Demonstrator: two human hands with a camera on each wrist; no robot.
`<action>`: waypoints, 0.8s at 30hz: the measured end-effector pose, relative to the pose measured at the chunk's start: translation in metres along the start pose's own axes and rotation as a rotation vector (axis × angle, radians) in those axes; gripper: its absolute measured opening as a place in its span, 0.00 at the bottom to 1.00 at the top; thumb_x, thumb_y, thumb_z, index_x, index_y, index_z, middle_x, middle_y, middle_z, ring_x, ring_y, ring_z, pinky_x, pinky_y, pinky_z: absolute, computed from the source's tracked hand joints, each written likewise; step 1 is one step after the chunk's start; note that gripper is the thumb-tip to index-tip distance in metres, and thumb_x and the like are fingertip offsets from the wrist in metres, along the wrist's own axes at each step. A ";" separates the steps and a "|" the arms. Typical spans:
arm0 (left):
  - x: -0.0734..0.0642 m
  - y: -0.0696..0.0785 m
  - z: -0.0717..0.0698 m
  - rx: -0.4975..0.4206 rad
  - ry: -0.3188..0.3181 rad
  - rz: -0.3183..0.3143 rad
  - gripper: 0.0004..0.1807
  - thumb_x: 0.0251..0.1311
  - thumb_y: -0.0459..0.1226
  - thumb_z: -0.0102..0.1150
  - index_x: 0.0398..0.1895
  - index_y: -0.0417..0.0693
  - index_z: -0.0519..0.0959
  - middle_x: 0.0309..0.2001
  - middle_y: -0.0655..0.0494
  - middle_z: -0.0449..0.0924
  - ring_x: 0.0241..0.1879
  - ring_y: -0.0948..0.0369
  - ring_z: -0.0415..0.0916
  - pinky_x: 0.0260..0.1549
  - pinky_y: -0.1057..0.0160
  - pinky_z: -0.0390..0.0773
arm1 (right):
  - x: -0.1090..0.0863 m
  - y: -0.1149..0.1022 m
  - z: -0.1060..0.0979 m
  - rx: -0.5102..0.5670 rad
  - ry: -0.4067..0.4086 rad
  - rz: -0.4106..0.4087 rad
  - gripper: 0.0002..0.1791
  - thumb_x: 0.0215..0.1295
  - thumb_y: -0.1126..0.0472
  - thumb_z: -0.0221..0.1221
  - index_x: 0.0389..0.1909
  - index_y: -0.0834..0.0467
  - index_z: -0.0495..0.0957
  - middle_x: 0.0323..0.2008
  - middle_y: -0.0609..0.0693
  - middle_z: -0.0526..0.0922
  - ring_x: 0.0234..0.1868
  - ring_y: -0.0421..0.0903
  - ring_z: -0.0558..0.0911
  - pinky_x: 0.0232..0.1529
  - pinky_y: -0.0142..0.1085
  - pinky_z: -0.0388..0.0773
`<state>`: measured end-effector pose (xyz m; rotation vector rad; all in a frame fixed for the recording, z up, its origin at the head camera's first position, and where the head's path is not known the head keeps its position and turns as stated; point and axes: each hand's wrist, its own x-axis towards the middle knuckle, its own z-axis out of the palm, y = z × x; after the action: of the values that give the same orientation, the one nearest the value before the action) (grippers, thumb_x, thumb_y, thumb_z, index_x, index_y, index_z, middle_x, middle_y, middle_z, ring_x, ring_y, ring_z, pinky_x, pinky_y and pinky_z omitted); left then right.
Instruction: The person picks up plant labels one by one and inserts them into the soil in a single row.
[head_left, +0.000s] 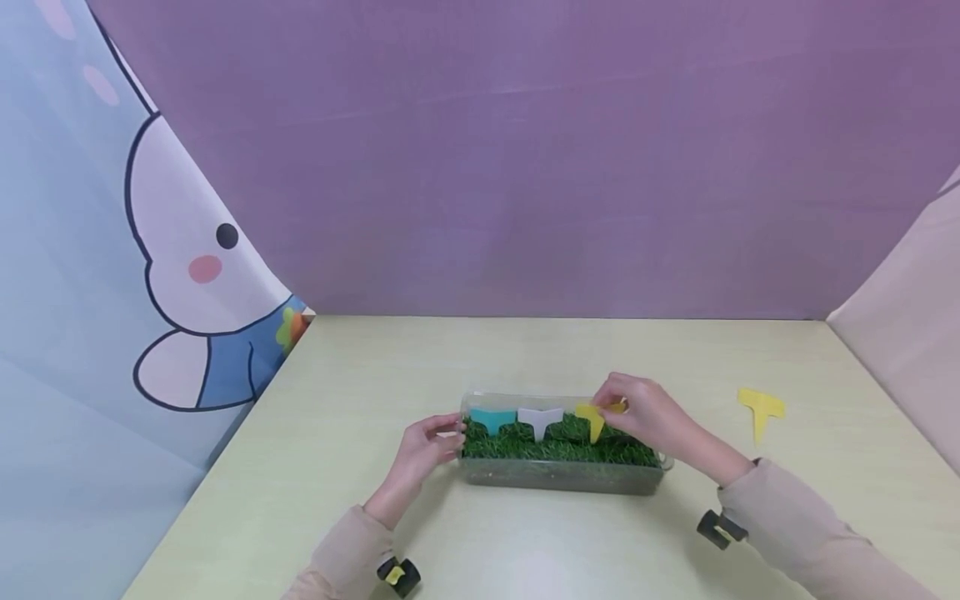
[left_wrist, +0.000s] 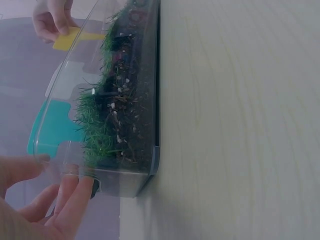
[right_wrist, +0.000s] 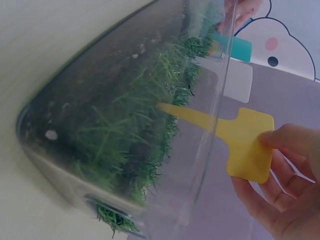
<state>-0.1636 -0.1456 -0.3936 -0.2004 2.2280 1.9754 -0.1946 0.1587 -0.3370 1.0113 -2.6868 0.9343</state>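
A clear plastic planter box (head_left: 558, 477) with soil and green grass (head_left: 525, 447) stands on the table. My right hand (head_left: 643, 410) pinches the head of a yellow T-shaped plant label (right_wrist: 250, 145) between thumb and fingers; its pointed stem reaches down to the grass. To its left a white plant label (head_left: 540, 421) and a teal plant label (head_left: 493, 419) stand upright in the grass. At the box's left end my left hand (head_left: 425, 452) rests its fingers on the end wall, with the thumb near the rim in the left wrist view.
A second yellow plant label (head_left: 761, 410) lies on the table (head_left: 750, 358) to the right of the box. A purple backdrop (head_left: 555, 167) rises behind the table, and a cloth with a cartoon figure (head_left: 195, 275) hangs at the left.
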 end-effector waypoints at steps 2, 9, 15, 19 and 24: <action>0.000 0.000 0.000 0.003 -0.001 0.002 0.22 0.53 0.27 0.53 0.53 0.30 0.68 0.46 0.38 0.74 0.41 0.52 0.75 0.41 0.57 0.78 | 0.000 0.001 0.001 0.010 -0.011 0.012 0.08 0.47 0.74 0.60 0.27 0.60 0.78 0.27 0.45 0.77 0.29 0.40 0.77 0.29 0.27 0.78; 0.001 -0.001 0.000 0.011 -0.001 0.006 0.21 0.53 0.28 0.53 0.53 0.30 0.68 0.46 0.38 0.74 0.41 0.51 0.75 0.40 0.57 0.78 | 0.000 0.004 0.003 0.030 -0.042 0.039 0.07 0.48 0.73 0.60 0.28 0.61 0.79 0.27 0.46 0.78 0.29 0.40 0.77 0.30 0.26 0.78; 0.001 -0.001 0.000 0.008 0.002 0.006 0.21 0.53 0.27 0.53 0.52 0.30 0.68 0.46 0.38 0.74 0.40 0.53 0.76 0.40 0.57 0.78 | 0.001 0.006 0.005 0.038 -0.064 0.032 0.06 0.49 0.73 0.60 0.28 0.61 0.79 0.28 0.46 0.78 0.29 0.40 0.78 0.30 0.26 0.78; 0.001 -0.001 0.000 0.005 0.002 0.005 0.21 0.53 0.27 0.53 0.52 0.30 0.68 0.46 0.38 0.74 0.40 0.53 0.75 0.41 0.57 0.78 | 0.000 0.008 0.007 0.053 -0.082 0.034 0.07 0.49 0.74 0.60 0.29 0.61 0.79 0.28 0.47 0.79 0.30 0.40 0.78 0.31 0.26 0.78; 0.001 -0.002 0.001 -0.005 0.001 0.002 0.21 0.53 0.27 0.53 0.52 0.30 0.68 0.46 0.38 0.73 0.40 0.53 0.75 0.41 0.57 0.78 | 0.000 0.009 0.009 0.054 -0.086 0.022 0.07 0.49 0.74 0.60 0.29 0.61 0.79 0.27 0.46 0.78 0.30 0.41 0.78 0.31 0.25 0.78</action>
<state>-0.1644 -0.1451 -0.3954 -0.1998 2.2249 1.9833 -0.1991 0.1589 -0.3488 1.0574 -2.7623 0.9941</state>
